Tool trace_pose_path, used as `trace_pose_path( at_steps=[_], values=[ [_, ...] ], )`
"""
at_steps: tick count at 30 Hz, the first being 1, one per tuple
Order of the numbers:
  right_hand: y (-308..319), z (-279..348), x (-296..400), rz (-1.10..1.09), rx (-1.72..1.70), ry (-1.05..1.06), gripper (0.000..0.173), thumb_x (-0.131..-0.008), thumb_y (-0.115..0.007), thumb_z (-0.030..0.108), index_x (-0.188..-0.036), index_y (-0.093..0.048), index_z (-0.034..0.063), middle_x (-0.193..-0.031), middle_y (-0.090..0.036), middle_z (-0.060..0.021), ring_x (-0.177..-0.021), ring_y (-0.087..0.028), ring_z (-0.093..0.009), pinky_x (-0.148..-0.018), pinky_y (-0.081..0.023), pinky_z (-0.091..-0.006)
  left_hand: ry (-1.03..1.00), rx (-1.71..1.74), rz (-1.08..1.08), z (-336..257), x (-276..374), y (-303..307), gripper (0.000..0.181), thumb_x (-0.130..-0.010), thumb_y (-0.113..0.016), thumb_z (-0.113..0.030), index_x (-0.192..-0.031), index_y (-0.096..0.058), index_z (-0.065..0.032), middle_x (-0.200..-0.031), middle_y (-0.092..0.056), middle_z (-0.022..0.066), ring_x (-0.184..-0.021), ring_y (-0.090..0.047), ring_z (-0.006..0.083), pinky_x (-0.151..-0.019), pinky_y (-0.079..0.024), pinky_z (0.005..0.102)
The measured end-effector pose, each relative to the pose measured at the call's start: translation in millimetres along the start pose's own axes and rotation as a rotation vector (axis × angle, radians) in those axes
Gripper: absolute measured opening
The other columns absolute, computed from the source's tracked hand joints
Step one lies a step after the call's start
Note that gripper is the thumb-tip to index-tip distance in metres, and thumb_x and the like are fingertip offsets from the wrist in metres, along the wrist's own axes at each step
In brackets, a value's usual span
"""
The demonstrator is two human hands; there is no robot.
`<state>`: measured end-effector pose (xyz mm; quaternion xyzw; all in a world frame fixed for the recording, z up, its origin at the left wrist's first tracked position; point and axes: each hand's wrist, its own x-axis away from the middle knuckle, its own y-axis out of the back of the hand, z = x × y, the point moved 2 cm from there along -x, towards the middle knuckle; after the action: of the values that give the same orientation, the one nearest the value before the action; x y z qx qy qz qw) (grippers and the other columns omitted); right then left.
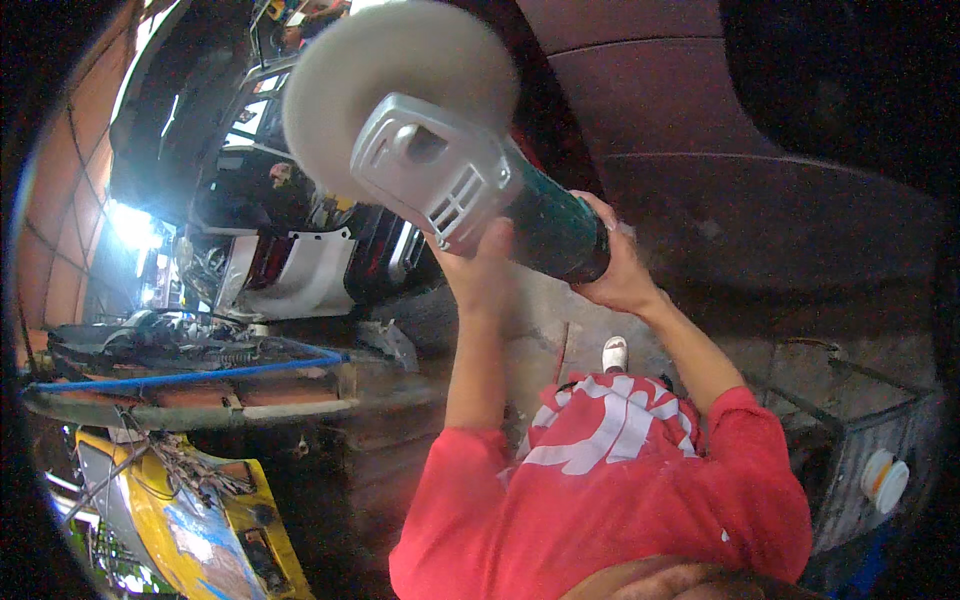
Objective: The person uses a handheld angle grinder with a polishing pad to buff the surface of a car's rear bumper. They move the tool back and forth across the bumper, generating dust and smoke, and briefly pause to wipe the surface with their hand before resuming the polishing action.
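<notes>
Both hands hold a rotary polisher with a silver metal gear head (pixel 435 165) and a dark green body (pixel 551 214). My left hand (pixel 480 262) grips near the gear head, at its lower left side; its fingers are partly hidden behind the tool. Around the rear end of the body, my right hand (pixel 619 259) is closed. A broad, pale round polishing pad (pixel 337 97) sits beyond the gear head, its surface blurred. Behind the tool is a dark reddish vehicle body panel (pixel 645 97); whether the pad touches it I cannot tell.
A shelf edged with a blue bar (pixel 225 373) bears mechanical parts at left. Above it stands a pale car body part (pixel 319 274); below is a yellow painted panel (pixel 150 487). At lower right, a ribbed grey container (pixel 847 472) has a white round item (pixel 889 480) against it.
</notes>
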<state>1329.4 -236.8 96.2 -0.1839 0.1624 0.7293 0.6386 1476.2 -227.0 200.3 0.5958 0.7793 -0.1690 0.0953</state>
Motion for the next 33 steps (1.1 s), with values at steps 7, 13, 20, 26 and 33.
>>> trace_pose_path(
  at_steps=[7, 13, 20, 26, 33],
  values=[
    [1.7, 11.1, -11.6, -0.164, -0.137, 0.071, 0.092, -0.059, -0.079, 0.01, -0.137, -0.031, 0.0144, -0.119, -0.055, -0.0143, -0.112, -0.053, -0.031, -0.099, -0.039, -0.0372, -0.016, -0.259, 0.07, -34.8, -9.4, -28.9, 0.08, -0.068, -0.078, -0.012, -0.131, -0.03, -0.0035, -0.116, -0.051, 0.0098, -0.103, -0.054, 0.0194, -0.088, -0.045, 0.0319],
    [6.9, 22.6, -7.9, -0.033, -0.022, 0.009, 0.088, -0.062, -0.077, 0.01, -0.137, -0.031, 0.0154, -0.123, -0.054, -0.016, -0.113, -0.054, -0.032, -0.097, -0.041, -0.0376, -0.179, -0.23, 0.048, -25.5, -14.6, -13.5, 0.074, -0.071, -0.073, -0.014, -0.132, -0.032, -0.0039, -0.109, -0.058, 0.0108, -0.092, -0.058, 0.017, -0.077, -0.049, 0.0299],
    [18.8, 31.8, 0.9, -0.11, 0.009, -0.03, 0.087, -0.062, -0.075, 0.008, -0.137, -0.032, 0.0194, -0.12, -0.056, -0.016, -0.112, -0.055, -0.034, -0.093, -0.044, -0.0384, -0.023, -0.189, 0.059, -11.6, -1.4, -17.8, 0.077, -0.071, -0.074, -0.013, -0.133, -0.03, -0.0034, -0.115, -0.054, 0.0106, -0.101, -0.055, 0.0186, -0.087, -0.045, 0.0316],
    [79.4, 1.9, 81.7, 0.03, 0.339, -0.328, 0.09, -0.057, -0.075, 0.01, -0.136, -0.033, 0.0196, -0.113, -0.06, -0.0165, -0.106, -0.058, -0.036, -0.091, -0.046, -0.0389, 0.186, -0.031, 0.15, 113.1, 78.6, -13.2, 0.079, -0.073, -0.077, -0.02, -0.133, -0.029, -0.0023, -0.119, -0.051, 0.013, -0.107, -0.054, 0.0235, -0.093, -0.044, 0.0351],
    [118.6, 69.8, 69.9, -0.216, 0.373, -0.151, 0.09, -0.057, -0.077, 0.008, -0.136, -0.034, 0.0174, -0.118, -0.058, -0.0159, -0.111, -0.057, -0.033, -0.095, -0.043, -0.0368, -0.003, 0.084, 0.309, 19.9, 55.1, -101.6, 0.077, -0.074, -0.077, -0.018, -0.132, -0.028, -0.0012, -0.119, -0.052, 0.0124, -0.106, -0.055, 0.0222, -0.091, -0.044, 0.0337]
  ],
)
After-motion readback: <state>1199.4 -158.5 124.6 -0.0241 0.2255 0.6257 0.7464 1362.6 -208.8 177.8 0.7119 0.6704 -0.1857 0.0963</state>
